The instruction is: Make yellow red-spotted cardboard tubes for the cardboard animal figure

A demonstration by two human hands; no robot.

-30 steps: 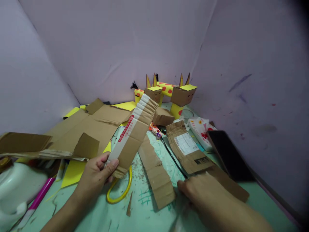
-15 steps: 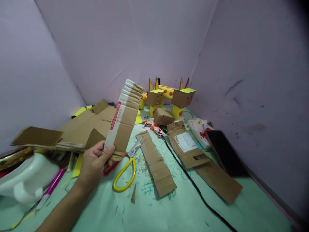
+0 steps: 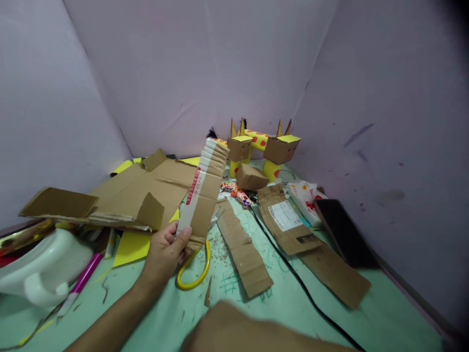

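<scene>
My left hand (image 3: pixel 164 252) is closed on the lower end of a long cardboard strip (image 3: pixel 205 188) with white tape and red print along one edge. The strip stands tilted up over the green table (image 3: pixel 384 318). Just under it lie scissors with yellow handles (image 3: pixel 196 274), partly hidden by the strip. A blurred brown shape at the bottom edge is my right hand or forearm (image 3: pixel 242 330); its fingers do not show. A second, flat cardboard strip (image 3: pixel 244 254) lies to the right of the scissors.
Large cardboard sheets (image 3: pixel 124 195) pile up at the left over yellow paper (image 3: pixel 132 244). A white object (image 3: pixel 44 269) and a pink marker (image 3: pixel 80 283) sit far left. A labelled cardboard piece (image 3: pixel 286 220), a black cable (image 3: pixel 304 288), a dark phone (image 3: pixel 344 232) and yellow spotted cardboard figures (image 3: pixel 264 146) lie right and behind.
My left hand shifted right and lower with the strip, which now covers the scissor blades. My right hand, out of view half a second ago, has come back in at the bottom edge.
</scene>
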